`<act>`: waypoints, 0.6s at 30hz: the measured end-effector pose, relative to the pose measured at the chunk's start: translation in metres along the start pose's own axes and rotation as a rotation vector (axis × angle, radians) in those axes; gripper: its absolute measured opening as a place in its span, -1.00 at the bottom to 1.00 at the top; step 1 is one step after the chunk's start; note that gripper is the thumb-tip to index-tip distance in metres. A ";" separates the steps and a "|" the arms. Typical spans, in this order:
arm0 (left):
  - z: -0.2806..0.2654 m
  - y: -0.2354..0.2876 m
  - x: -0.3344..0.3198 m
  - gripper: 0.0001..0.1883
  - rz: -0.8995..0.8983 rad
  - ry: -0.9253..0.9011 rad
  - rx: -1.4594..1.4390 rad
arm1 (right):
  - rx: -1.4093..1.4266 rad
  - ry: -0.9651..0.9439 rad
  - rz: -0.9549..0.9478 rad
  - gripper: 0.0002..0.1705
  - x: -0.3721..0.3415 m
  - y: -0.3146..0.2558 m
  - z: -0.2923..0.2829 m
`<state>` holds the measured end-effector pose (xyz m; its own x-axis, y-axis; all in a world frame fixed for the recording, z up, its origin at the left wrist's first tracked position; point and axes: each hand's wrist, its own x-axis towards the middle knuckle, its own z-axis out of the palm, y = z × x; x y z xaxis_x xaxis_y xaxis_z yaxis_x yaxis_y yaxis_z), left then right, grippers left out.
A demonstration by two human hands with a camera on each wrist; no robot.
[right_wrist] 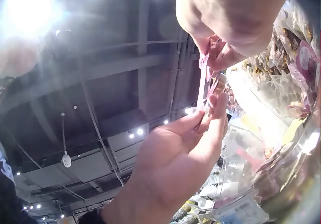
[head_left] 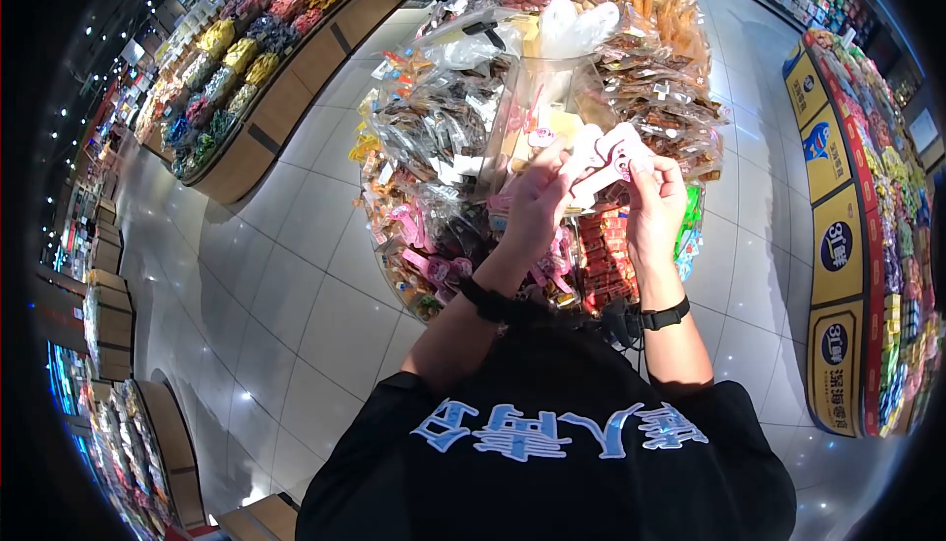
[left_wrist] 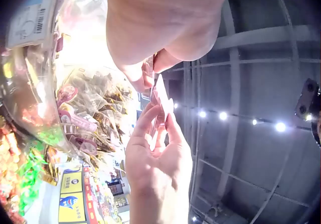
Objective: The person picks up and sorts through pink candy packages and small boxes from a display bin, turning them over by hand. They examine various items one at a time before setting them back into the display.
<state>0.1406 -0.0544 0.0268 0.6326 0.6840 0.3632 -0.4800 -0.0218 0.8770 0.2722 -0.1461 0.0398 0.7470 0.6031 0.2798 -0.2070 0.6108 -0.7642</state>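
Observation:
In the head view my left hand point(head_left: 537, 201) and right hand point(head_left: 655, 196) meet over the snack display, their fingertips close together. Between them are thin pink-and-white packets point(head_left: 619, 155) with rounded ends and a small printed figure. The right hand pinches the packet at its right end between thumb and fingers. On the other side, the left hand pinches the pink-and-white piece at the left. From the left wrist view the packet point(left_wrist: 161, 96) appears nearly edge-on, with the right hand's fingertips around its lower end. Glare washes out part of its print.
Bagged snacks point(head_left: 434, 112) fill the left of the display, with more brown packs point(head_left: 665, 88) at right. Red packets point(head_left: 606, 260) lie below the hands. A yellow-panelled shelf point(head_left: 836, 245) stands at right, and a produce-like stand point(head_left: 286, 98) at left, across tiled floor point(head_left: 315, 265).

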 end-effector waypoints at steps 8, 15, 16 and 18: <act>0.006 0.005 -0.008 -0.56 -0.087 -0.038 -0.140 | -0.014 -0.013 -0.046 -0.88 0.002 -0.007 -0.002; 0.003 0.005 -0.008 -0.59 0.014 -0.057 0.069 | -0.103 -0.005 -0.117 -0.85 0.000 -0.008 -0.005; 0.002 0.006 -0.008 -0.59 0.032 -0.060 0.110 | -0.113 0.014 -0.132 -0.85 -0.002 -0.009 -0.003; 0.003 0.006 -0.007 -0.59 0.062 -0.057 0.147 | -0.107 0.023 -0.164 -0.84 -0.002 -0.009 0.000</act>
<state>0.1349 -0.0612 0.0304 0.6398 0.6360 0.4315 -0.4278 -0.1717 0.8874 0.2723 -0.1530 0.0460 0.7795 0.4872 0.3936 -0.0136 0.6414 -0.7671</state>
